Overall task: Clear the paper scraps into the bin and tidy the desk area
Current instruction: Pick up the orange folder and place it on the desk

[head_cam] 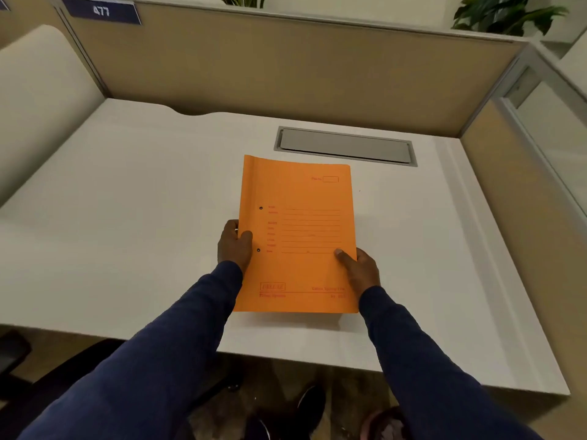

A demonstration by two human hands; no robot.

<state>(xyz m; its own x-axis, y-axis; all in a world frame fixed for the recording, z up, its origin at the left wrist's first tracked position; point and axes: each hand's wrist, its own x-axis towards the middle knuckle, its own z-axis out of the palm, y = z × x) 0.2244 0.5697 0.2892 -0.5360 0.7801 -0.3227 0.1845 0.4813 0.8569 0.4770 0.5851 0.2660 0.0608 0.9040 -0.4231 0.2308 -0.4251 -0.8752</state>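
Where the white laminate desk (pixel 127 217) meets my view at centre, I log one orange card file folder (pixel 298 236), printed in red with ruled form lines, lying flat with its spine to the left and two dark punch holes near that edge. Left hand (pixel 234 246): clamped on the folder's spine edge at nine o'clock, thumb on top, fingers curled beneath. Right hand (pixel 360 268): pinching the opposite edge at four o'clock, thumb pressed on the cover. Both arms wear dark blue sleeves (pixel 428 360). At one o'clock from the folder, just apart, a grey metal cable hatch (pixel 346 147) sits flush and shut. Tan fabric partition (pixel 286 61) stands at twelve o'clock; green leafy plant (pixel 505 14) beyond it at two.
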